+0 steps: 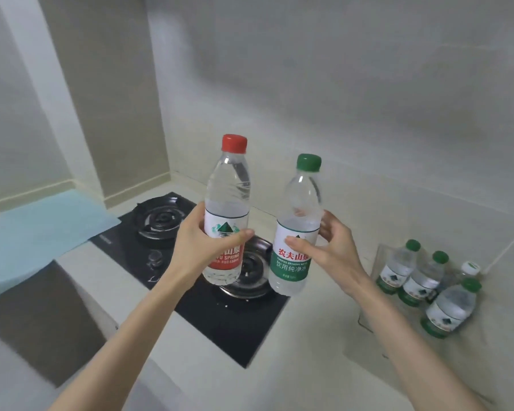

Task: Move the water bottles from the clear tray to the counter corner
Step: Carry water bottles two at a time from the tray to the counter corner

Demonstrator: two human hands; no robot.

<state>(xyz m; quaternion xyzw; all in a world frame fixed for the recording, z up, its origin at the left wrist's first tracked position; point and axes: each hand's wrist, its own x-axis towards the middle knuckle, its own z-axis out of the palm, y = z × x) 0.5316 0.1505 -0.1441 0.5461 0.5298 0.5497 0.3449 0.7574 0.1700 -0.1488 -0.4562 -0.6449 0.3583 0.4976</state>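
Note:
My left hand (199, 247) grips a red-capped water bottle (229, 188) by its red and white label, upright in the air above the stove. My right hand (330, 247) grips a green-capped water bottle (300, 203) by its green label, upright and just right of the first. At the right a clear tray (382, 256) on the counter holds several smaller bottles: three with green caps (448, 307) and one with a white cap (469, 269). The counter corner (184, 180) lies beyond the stove, where the two walls meet.
A black gas stove (196, 301) with two burners sits under the held bottles. A light blue cloth (39, 229) covers the counter at the left. Tiled walls rise behind and to the left.

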